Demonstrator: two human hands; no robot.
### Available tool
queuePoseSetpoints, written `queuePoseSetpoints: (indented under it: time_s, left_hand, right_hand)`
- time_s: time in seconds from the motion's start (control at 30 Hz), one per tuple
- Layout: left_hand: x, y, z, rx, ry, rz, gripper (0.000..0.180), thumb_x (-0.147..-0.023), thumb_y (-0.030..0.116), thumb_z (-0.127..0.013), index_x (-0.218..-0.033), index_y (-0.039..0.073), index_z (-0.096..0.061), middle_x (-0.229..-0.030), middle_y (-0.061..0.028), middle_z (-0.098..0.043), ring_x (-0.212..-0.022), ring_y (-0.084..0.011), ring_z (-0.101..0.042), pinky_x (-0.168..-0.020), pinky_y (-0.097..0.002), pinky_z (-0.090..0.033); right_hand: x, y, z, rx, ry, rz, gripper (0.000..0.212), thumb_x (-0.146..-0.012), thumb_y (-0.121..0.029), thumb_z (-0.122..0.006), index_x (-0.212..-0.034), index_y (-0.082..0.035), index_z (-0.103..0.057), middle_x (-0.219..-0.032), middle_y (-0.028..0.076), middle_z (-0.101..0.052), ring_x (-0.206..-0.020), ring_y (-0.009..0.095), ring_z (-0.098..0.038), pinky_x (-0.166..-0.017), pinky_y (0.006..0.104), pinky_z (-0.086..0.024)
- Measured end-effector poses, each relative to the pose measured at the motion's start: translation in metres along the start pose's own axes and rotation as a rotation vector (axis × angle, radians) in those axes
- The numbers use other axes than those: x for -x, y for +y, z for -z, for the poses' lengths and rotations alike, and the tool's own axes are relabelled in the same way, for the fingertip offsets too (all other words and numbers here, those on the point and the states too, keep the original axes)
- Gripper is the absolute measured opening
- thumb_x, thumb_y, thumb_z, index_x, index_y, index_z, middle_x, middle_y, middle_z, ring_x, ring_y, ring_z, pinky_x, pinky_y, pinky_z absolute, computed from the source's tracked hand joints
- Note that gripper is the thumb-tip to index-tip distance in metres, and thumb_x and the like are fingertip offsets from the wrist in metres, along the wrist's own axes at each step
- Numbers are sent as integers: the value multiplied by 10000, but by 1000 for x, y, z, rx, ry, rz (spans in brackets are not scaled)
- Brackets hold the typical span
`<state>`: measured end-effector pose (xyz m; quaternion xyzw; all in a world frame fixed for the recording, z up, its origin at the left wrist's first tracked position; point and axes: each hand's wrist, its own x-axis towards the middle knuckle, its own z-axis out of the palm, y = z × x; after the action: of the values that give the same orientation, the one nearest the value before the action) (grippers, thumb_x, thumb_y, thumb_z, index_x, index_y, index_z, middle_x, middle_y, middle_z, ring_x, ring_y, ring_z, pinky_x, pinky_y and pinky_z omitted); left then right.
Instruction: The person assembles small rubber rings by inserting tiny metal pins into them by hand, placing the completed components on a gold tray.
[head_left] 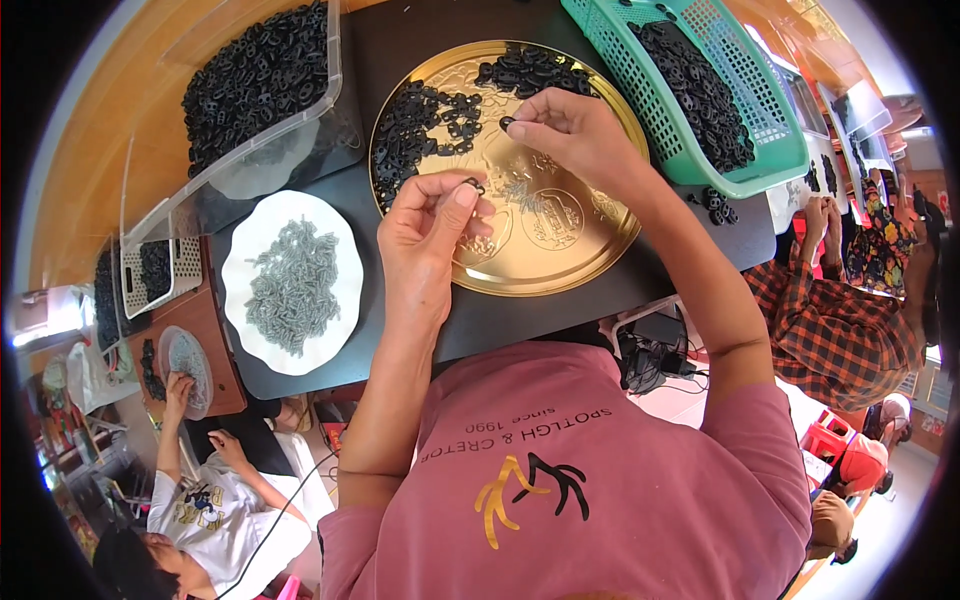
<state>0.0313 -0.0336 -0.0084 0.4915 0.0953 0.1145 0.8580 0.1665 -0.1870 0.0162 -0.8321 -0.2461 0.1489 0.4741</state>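
My left hand (422,235) is closed, pinching a small black plastic piece (474,186) between thumb and fingertips over the near left part of a round gold tray (590,262). Farther off and to the right, my right hand (575,132) grips another small black piece (507,123) between thumb and forefinger. Loose black pieces with holes (402,140) lie along the tray's left side, and a second heap of them (535,70) sits at its far edge. Between my hands, a few thin silvery bits (515,192) rest on the tray. They are too small to name surely.
Left of the tray, a white scalloped plate (345,335) carries many small grey metal pieces (292,285). A clear bin (335,60) of black parts stands far left; a green basket (790,165) of them stands right. Other people sit on both sides, including one in a checked shirt (840,335).
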Motion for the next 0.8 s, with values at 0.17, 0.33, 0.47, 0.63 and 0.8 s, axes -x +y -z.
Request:
queuePoseSetpoints:
  time_s: [0.17,0.33,0.47,0.63,0.8]
  left_hand:
    - [1,0,-7,31,-63,-114,119,-919,69,-588,-989,-27,-585,-1226,-185,-563,-971,-192,-625,-802,-285,-543]
    - [7,1,-12,7,-125,-185,124,-922,61,-577,-1015,-20,-571,-1256,-207,-548,-1081,-230,-584,-867,-319,-531]
    - [12,0,-15,55,-118,-139,124,-924,57,-572,-1024,-15,-567,-1255,-214,-549,-1076,-234,-588,-878,-331,-530]
    - [15,-2,-16,147,-98,-77,129,-920,39,-569,-1040,-9,-570,-1251,-218,-552,-1069,-231,-595,-874,-332,-534]
    - [15,-2,-18,152,-88,-66,134,-919,31,-566,-1047,-8,-573,-1245,-216,-556,-1065,-224,-597,-872,-332,-538]
  right_hand:
    - [18,-10,-2,-685,-164,-178,222,-863,-186,-682,-961,4,-623,-779,15,-610,-586,45,-470,-498,196,-390]
    - [30,-16,-6,-807,-143,-240,234,-860,-173,-684,-970,24,-622,-779,34,-616,-564,59,-484,-501,201,-414]
    - [38,-14,-13,-738,-80,-140,232,-876,-141,-664,-1043,12,-613,-816,34,-619,-591,56,-495,-517,199,-426]
    - [44,-17,-17,-614,9,73,258,-894,-78,-620,-1130,22,-589,-735,19,-599,-582,49,-508,-532,195,-433]
    - [52,-16,-22,-525,19,89,298,-902,-74,-607,-1190,-3,-583,-760,22,-612,-604,51,-520,-560,205,-442]
